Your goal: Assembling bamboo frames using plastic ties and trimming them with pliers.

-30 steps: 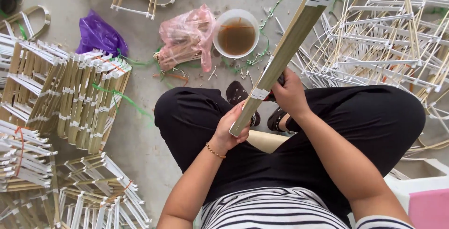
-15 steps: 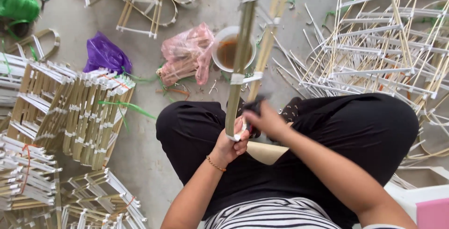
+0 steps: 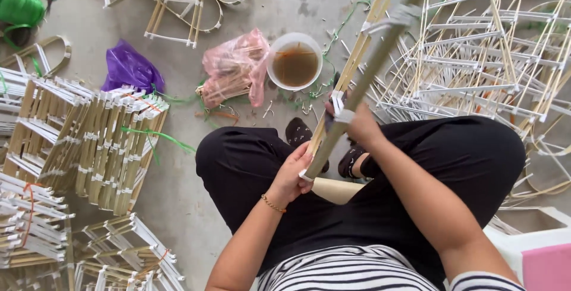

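left hand (image 3: 293, 175): fingers closed around the near end of the bamboo frame (image 3: 363, 77), over the lap.
right hand (image 3: 360, 126): fingers wrapped on the same frame a little farther up, by a white binding.
bamboo frame: long bundle of sticks, slanting from the lap up and away to the far right, blurred at the top.
bowl (image 3: 295, 61): white, holding brown liquid, on the floor just past the knees.
pink bag (image 3: 235, 71): touching the bowl's left side.
purple bag (image 3: 129, 68): farther left.
finished frames (image 3: 83, 142): stacked on the left.
curved frames (image 3: 488, 59): heaped at far right.
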